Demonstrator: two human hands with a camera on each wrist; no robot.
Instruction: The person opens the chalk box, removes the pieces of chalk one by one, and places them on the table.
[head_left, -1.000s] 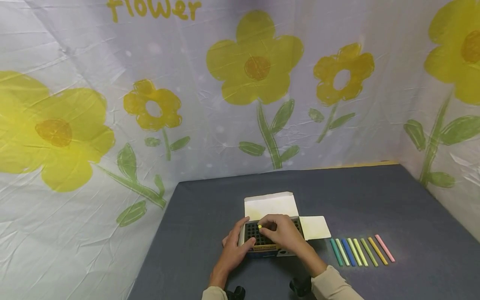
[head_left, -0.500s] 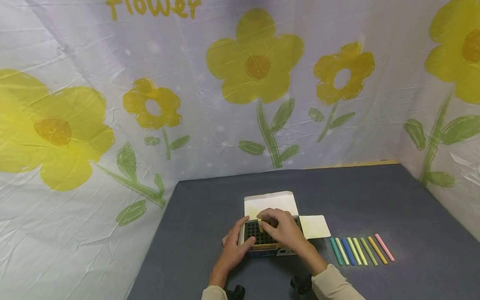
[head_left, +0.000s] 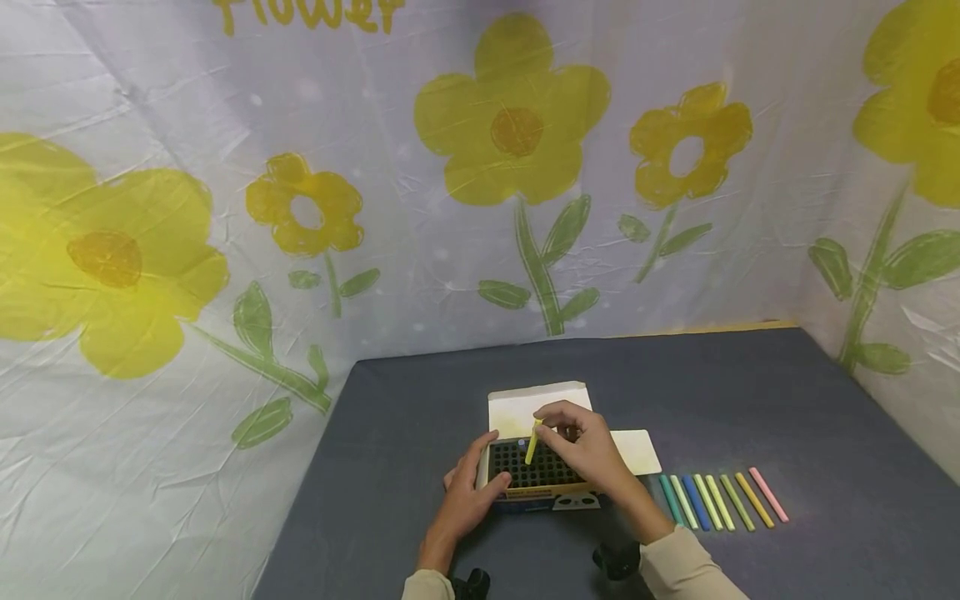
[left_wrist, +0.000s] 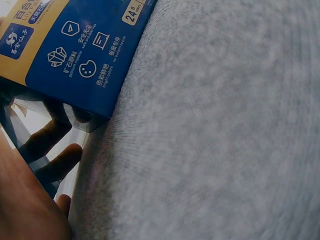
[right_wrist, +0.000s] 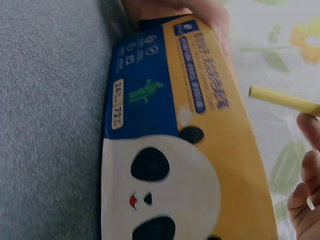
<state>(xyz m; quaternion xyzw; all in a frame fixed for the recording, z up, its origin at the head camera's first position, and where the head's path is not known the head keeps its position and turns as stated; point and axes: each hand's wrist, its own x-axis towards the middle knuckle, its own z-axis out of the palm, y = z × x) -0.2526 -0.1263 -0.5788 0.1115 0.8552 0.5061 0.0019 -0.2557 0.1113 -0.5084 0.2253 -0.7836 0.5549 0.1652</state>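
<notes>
The chalk box (head_left: 543,495) stands with its lid folded back, baring a dark grid of holes. My left hand (head_left: 467,498) grips its left end, thumb at the front edge and fingers along the side. Between thumb and fingertips my right hand (head_left: 588,448) pinches a yellow chalk stick (head_left: 531,448), tilted, lower end over the grid. In the right wrist view the stick (right_wrist: 282,100) appears above the box's panda-printed front (right_wrist: 175,185). A pale blue chalk end (head_left: 521,442) shows in a back hole. The left wrist view shows left fingers (left_wrist: 62,162) beside the box's blue corner.
Right of the box, several chalk sticks (head_left: 706,503) lie side by side, teal through blue, green and orange to pink. A white side flap (head_left: 637,452) sticks out toward them. The grey tabletop (head_left: 420,417) meets a flower-printed curtain (head_left: 420,308) behind.
My right hand has risen and shifted right with the yellow chalk stick, drawing it up out of the grid so its length shows. The left hand has stayed on the box.
</notes>
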